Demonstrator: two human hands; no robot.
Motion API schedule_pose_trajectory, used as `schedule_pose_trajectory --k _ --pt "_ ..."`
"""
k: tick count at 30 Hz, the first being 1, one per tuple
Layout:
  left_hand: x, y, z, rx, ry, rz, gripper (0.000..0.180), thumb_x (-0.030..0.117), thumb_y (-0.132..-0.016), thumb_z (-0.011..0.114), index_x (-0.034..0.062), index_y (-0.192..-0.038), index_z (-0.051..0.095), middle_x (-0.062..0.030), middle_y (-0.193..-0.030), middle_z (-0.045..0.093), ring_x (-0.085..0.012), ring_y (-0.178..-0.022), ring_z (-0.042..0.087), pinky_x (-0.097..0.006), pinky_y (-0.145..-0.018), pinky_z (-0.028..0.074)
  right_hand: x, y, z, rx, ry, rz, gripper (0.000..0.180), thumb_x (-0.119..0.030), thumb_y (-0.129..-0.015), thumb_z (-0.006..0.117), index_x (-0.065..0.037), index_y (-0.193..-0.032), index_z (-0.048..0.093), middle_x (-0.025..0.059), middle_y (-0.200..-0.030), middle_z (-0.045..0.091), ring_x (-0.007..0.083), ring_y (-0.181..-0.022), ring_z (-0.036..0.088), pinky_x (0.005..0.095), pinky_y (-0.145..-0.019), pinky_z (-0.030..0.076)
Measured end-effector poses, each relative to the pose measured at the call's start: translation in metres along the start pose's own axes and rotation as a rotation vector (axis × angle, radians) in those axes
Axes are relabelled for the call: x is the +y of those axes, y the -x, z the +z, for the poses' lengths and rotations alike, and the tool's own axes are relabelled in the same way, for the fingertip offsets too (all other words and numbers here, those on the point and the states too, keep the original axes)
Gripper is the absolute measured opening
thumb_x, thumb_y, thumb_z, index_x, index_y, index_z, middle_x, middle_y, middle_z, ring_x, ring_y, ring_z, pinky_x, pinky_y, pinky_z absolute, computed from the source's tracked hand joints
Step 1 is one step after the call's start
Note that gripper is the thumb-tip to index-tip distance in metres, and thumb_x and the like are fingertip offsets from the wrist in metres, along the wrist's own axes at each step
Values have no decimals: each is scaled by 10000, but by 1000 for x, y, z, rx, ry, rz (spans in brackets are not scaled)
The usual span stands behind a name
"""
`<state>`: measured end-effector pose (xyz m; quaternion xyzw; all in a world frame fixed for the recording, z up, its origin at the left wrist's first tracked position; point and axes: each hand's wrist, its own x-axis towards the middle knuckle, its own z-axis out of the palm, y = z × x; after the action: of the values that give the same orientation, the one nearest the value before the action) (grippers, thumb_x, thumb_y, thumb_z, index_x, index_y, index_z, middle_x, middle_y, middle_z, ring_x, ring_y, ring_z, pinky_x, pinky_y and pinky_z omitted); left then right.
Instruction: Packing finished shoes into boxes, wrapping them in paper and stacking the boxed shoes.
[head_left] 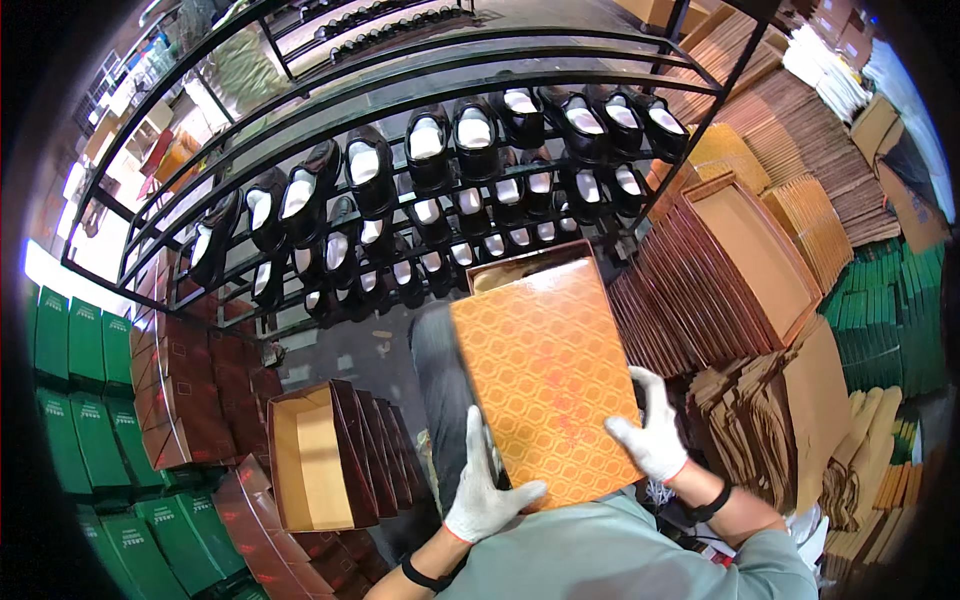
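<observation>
An orange shoebox lid (545, 380) with a honeycomb-like pattern and faint red print lies tilted over my lap. Past its far edge shows the rim of an open dark-brown shoebox (528, 266); how far the two overlap is hidden. My left hand (487, 490), in a white glove, grips the lid's near left edge, thumb on top and fingers along the side. On the right edge my right hand (652, 425), also gloved, holds it with the thumb on the face and the fingers at the side.
Ahead stands a black metal rack (480, 80) with rows of black shoes (425, 150). Nested brown box bases (310, 455) lie left, beside stacked green boxes (100, 420). More brown trays (750, 245), folded brown paper (760, 430) and green cartons (890, 310) crowd the right.
</observation>
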<state>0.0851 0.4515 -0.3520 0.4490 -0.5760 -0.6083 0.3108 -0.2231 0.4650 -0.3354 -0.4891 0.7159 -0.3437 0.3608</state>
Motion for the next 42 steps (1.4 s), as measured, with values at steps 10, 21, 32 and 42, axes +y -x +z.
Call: schedule_pose_trajectory --k 10,21,32,42 --pt "11 -189 -55 -144 867 -11 871 534 -1109 693 250 -1794 235 -72 -1753 438 -288 -1572 467 -491 -1270 459 -61 -145 1 -232 -485 -361 1238 -450 -890 901 -51 -1803 167 176 -1793 329 274 -1658 319 432 -1359 270" --pt "39 -123 -47 18 554 282 780 562 -981 847 153 -1568 534 -56 -1438 638 -204 -1312 599 -410 -1112 526 -59 -111 5 -87 -288 -513 694 -402 -912 840 -2 -1413 573 84 -1225 671 201 -1178 659 365 -1095 520" --pt "11 -164 -57 -53 527 241 656 390 -1061 756 100 -1581 483 -73 -1463 609 -190 -1310 592 -388 -1142 493 -56 -123 3 -48 -556 -412 325 -293 -1020 738 -7 -1174 748 57 -1066 777 125 -992 686 323 -935 561" --pt "21 -183 -78 480 488 177 294 242 -1064 758 -21 -1196 756 -80 -1101 768 -185 -995 708 -354 -912 577 4 -92 42 -325 -485 -552 1125 -532 -1008 770 40 -1788 196 268 -1873 132 391 -1732 145 482 -1406 141"
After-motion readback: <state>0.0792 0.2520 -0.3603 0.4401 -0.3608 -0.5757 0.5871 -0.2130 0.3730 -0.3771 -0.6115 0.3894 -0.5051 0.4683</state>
